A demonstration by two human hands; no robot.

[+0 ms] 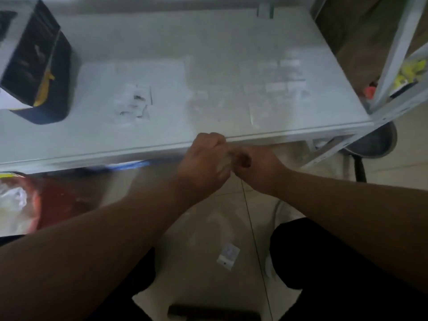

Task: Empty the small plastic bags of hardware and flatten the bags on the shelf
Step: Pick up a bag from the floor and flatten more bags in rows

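Both hands meet at frame centre, just below the shelf (162,144) front edge. Left hand (203,163) and right hand (252,165) each pinch a small clear bag (225,159) between them, grip clamped. Risk: the bag is held off the shelf, over the floor, so emptied hardware could drop. One bag on the floor (228,256) lies lower centre.
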